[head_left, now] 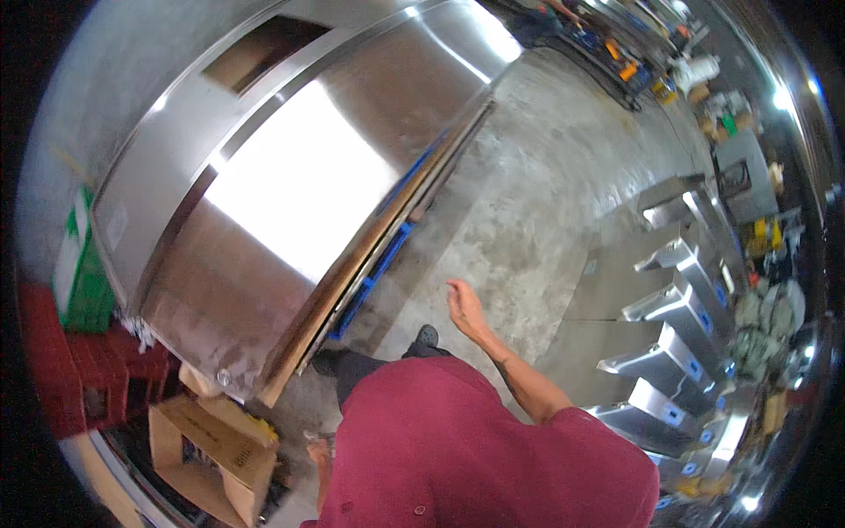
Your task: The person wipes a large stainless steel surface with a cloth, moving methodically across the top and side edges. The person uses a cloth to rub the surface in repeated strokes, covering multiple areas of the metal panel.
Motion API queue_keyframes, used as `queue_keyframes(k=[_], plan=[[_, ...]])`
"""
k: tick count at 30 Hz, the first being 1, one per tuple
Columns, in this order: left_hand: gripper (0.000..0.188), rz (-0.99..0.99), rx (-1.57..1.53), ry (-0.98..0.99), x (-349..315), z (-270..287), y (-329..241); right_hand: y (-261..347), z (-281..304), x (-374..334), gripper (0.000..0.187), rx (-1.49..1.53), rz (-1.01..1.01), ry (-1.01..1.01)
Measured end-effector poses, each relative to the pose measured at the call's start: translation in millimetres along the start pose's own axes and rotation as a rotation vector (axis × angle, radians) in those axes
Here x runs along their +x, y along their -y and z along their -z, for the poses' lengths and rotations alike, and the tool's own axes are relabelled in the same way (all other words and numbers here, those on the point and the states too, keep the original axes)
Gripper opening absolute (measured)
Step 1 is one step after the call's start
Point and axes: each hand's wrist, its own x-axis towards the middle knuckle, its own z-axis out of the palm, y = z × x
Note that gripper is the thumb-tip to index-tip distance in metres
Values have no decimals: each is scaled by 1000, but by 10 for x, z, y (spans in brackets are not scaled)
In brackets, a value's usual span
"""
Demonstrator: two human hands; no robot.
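Observation:
My right hand [464,305] hangs in front of me over the concrete floor, its fingers loosely bent and holding nothing that shows. Down by my left side, my left hand [319,451] is small, blurred and partly hidden by my maroon shirt, so its fingers cannot be made out. That hand is nearest to an open cardboard box [211,431]. Ahead and to the left lies a large shiny metal sheet [378,114] on a low stack, with blue pallet parts [374,282] showing along its near side.
Several bent metal parts [673,356] stand in a row at the right. Red plastic crates [88,370] and a green-and-white sack-like item [84,273] sit at the left. Mixed goods line the far right wall. Concrete floor [519,167] runs between the stack and the metal parts.

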Motion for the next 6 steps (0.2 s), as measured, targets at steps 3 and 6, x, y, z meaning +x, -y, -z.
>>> queue_keyframes(k=[3, 6], plan=[[53, -148, 107, 132, 178, -152, -841, -513, 505, -275, 26, -16, -243, -27], [55, -322, 220, 207, 377, -295, -2064, -854, 959, -314, 26, 27, -341, -140]])
